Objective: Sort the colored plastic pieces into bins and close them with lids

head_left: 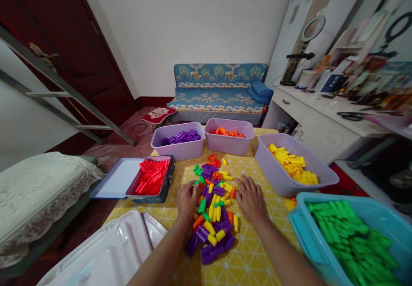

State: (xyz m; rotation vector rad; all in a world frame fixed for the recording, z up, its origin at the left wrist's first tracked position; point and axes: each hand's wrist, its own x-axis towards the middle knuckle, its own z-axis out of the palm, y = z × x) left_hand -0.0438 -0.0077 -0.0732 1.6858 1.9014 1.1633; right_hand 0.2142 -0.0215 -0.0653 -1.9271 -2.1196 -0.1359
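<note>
Many coloured tubes (211, 212) lie between the right hand (251, 198), fingers apart, and the left hand (187, 201), whose grip I cannot tell.

Piled pieces (211, 212) — partly hidden, teal tub (304, 230) — cropped right, desktop clutter (388, 96) blurred

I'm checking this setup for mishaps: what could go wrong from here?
The mixed pile lies loose between the left hand and right hand, so a quick sweep might scatter pieces over the tablecloth.
A few orange and yellow pieces beside the turquoise bin could be overlooked.
The open lid of the tin of red pieces seems to overhang the tablecloth's edge, so a bump might unsettle it.
</note>
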